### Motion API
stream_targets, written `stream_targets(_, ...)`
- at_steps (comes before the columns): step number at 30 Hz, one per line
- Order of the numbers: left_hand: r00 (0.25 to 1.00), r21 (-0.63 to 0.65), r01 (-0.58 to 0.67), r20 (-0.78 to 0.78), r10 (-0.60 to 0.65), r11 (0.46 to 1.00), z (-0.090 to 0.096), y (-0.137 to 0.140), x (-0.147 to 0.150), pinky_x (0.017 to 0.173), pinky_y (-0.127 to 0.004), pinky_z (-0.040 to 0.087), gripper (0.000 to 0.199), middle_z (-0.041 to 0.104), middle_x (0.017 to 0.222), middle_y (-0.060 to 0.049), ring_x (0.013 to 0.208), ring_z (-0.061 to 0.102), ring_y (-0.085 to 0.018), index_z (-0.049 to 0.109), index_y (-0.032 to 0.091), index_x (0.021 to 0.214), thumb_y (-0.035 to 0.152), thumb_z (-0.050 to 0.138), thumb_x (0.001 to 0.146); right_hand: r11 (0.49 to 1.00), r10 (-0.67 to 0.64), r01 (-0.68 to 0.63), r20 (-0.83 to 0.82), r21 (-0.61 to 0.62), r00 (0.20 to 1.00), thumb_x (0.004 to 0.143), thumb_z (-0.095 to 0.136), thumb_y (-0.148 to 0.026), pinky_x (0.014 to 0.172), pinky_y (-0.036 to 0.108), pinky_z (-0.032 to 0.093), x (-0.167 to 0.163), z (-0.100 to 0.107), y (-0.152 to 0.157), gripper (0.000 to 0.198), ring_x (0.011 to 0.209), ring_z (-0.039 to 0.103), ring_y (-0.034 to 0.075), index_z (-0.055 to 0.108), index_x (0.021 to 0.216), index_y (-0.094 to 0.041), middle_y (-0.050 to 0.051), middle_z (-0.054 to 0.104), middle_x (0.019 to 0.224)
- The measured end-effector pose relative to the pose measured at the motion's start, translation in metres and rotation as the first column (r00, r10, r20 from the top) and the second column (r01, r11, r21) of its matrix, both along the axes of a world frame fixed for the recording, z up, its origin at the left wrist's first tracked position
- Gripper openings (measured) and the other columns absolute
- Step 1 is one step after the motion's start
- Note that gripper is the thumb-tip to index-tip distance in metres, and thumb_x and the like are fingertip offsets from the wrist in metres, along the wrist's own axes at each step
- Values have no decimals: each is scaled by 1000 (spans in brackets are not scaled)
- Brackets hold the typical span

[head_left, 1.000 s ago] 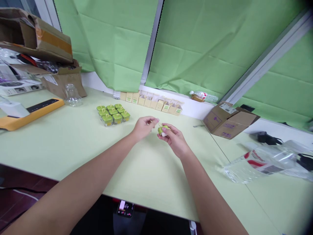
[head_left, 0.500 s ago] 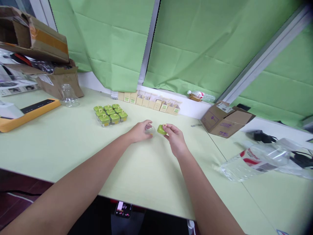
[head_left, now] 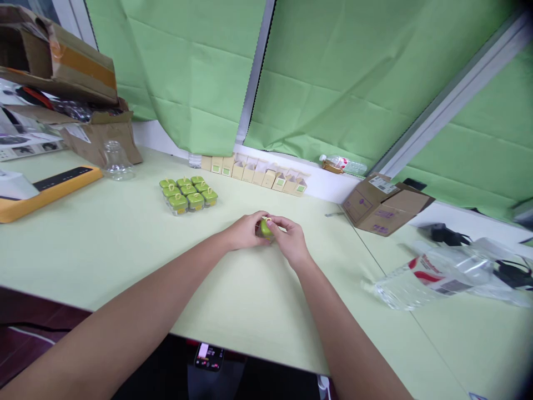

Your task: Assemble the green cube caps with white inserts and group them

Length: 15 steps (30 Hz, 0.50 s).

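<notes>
Both hands meet over the middle of the table around one small clear jar with a green lid [head_left: 265,226]; a pale yellow loop tops the lid. My left hand [head_left: 246,230] wraps the jar's side, hiding most of its clear body. My right hand [head_left: 289,239] has its thumb and fingers closed on the green lid, which sits on the jar. Whether the lid is fully seated I cannot tell. To the left, several matching green-lidded jars [head_left: 188,195] stand in a tight square block on the table, each with a yellow loop.
Small beige cartons [head_left: 258,173] line the wall at the back. A cardboard box [head_left: 381,205] and a large clear plastic bottle [head_left: 433,275] lie at the right. On the left are a glass flask [head_left: 117,162], a yellow-and-black device [head_left: 62,189] and stacked cardboard boxes [head_left: 83,75].
My right hand has moved left with the green lid, bringing it onto the clear jar in my left hand. The two hands were apart before and are now together.
</notes>
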<state>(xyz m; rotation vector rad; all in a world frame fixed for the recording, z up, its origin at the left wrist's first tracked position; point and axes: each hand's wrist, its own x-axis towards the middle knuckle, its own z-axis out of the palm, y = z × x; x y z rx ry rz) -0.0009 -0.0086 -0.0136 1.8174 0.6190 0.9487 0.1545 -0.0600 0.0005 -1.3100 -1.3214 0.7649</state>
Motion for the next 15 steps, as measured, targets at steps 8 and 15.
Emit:
stream_targets(8, 998, 68, -25, -55, 29, 997, -3, 3, 0, 69, -29, 48, 62, 70, 99, -7, 78, 64, -20, 64, 21, 119, 24, 81, 59, 999, -26, 29, -120, 26, 992, 74, 75, -48, 96, 37, 50, -6, -4, 3, 31, 105, 66, 23, 76, 90, -22, 6, 74, 109)
stream_targets(15, 992, 119, -29, -118, 43, 992, -6, 7, -1, 69, -28, 48, 53, 70, 97, -5, 82, 64, -20, 63, 22, 114, 28, 79, 63, 1000, -8, 9, -57, 21, 998, 75, 73, -50, 90, 36, 52, -2, -18, 10, 34, 96, 68, 23, 74, 91, -21, 6, 75, 99)
